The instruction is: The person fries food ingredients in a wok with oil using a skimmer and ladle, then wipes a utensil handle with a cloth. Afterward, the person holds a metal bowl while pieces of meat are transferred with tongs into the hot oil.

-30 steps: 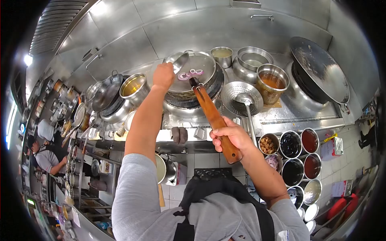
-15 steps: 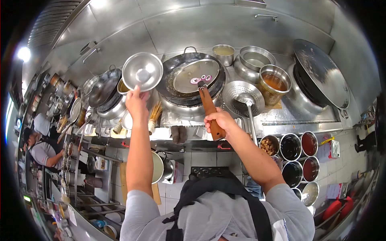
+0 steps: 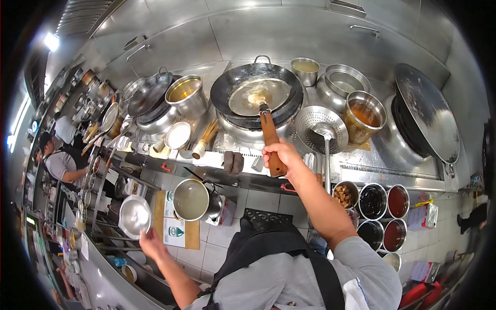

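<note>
My left hand (image 3: 151,244), low on the left, grips the rim of a steel mixing bowl (image 3: 135,217), whose shiny inside faces up with nothing visible in it. My right hand (image 3: 283,156) is closed round the thick wooden handle (image 3: 269,130) of a round, shallow pan (image 3: 279,95). This pan lies within the rim of a larger black wok (image 3: 222,88) on the stove. A pale, bubbling patch shows near its middle; I see no onion rings clearly. A perforated skimmer (image 3: 310,121) with a ladle (image 3: 327,129) lying in it is right of my right hand.
Pots of amber liquid (image 3: 369,113) and yellowish liquid (image 3: 184,91) stand on the stove, beside a bamboo brush (image 3: 206,137). A large wok (image 3: 431,111) leans at right. Sauce containers (image 3: 373,201) stand lower right, a bucket (image 3: 191,199) lower left. A person (image 3: 64,163) stands far left.
My left hand has swung the bowl from above the stove down and left. The purple onion rings seen in the pan have given way to a pale bubbling patch. My right hand stays on the handle.
</note>
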Demonstrator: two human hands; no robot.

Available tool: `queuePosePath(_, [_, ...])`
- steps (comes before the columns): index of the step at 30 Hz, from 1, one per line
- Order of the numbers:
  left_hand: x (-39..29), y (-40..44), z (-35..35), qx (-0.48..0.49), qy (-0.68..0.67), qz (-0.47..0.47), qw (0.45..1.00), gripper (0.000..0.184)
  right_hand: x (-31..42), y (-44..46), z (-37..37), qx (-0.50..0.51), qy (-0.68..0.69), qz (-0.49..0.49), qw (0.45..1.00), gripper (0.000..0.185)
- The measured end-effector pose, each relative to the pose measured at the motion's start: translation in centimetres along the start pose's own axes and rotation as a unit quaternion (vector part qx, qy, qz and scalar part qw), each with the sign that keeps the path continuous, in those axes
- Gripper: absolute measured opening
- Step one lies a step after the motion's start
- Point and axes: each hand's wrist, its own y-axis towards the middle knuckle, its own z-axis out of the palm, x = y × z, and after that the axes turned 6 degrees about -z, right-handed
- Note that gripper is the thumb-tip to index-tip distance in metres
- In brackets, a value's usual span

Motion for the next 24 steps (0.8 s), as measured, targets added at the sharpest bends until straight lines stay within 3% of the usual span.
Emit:
queuePosePath(2, [-2.0, -1.2, -6.7, -0.17, 0.018, 0.044, 0.984, 0.027, 0.4, -0.2, -0.8, 0.01, -0.001, 0.013, 1.0, 0.023])
queuePosePath(3, [-3.5, -2.2, -9.2, -0.282, 0.099, 0.06, 0.952, 0.027, 0.8, -0.4, -1.8, 0.016, 0.012, 0.025, 0.999, 0.026])
queuePosePath(4, [-5.0, -2.7, -13.2, -0.355, 0.078, 0.047, 0.93, 0.03, 1.0, -0.4, -2.4, 0.02, 0.024, 0.036, 0.999, 0.029])
queuePosePath(5, [-6.2, -3.2, -16.9, -0.416, 0.034, 0.092, 0.904, 0.028, 0.8, -0.3, -2.6, 0.02, 0.023, 0.037, 0.999, 0.029])
queuePosePath(6, [-8.3, -4.5, -20.3, -0.428, 0.479, 0.138, 0.754, 0.025, 0.3, -0.3, -2.9, 0.03, 0.038, 0.027, 0.998, 0.031])
queuePosePath(8, [-9.3, -6.3, -22.6, -0.46, 0.436, 0.105, 0.766, 0.03, -0.4, -0.5, -2.7, 0.034, 0.047, 0.009, 0.998, 0.029])
queuePosePath(11, [-9.0, -5.7, -22.5, -0.452, 0.315, 0.084, 0.83, 0.031, -0.7, 0.4, -2.0, -0.005, 0.008, -0.002, 1.0, 0.031])
queuePosePath(15, [-6.9, -3.8, -21.4, -0.422, 0.137, 0.039, 0.895, 0.034, -1.1, 1.3, -1.3, -0.029, 0.029, 0.0, 0.999, 0.031])
queuePosePath(20, [-4.3, -2.5, -20.7, -0.377, -0.085, -0.028, 0.922, 0.04, -0.2, 0.6, 1.3, -0.044, 0.067, 0.031, 0.996, 0.032])
queuePosePath(21, [-1.1, -1.1, -17.9, -0.194, -0.064, -0.063, 0.977, 0.046, -0.3, 0.3, 1.9, -0.047, 0.06, 0.031, 0.997, 0.033])
queuePosePath(22, [2.4, 1.4, -15.5, -0.038, -0.017, -0.122, 0.992, 0.041, -0.3, 0.1, 2.5, -0.049, 0.052, 0.027, 0.997, 0.034])
queuePosePath(23, [4.9, 1.6, -8.8, 0.058, 0.002, -0.201, 0.978, 0.038, -0.5, 0.0, 2.8, -0.055, 0.05, 0.022, 0.997, 0.034])
queuePosePath(24, [5.8, -2.3, 1.4, 0.136, 0.022, -0.193, 0.971, 0.039, -0.7, -0.3, 3.1, -0.047, 0.064, 0.019, 0.997, 0.035])
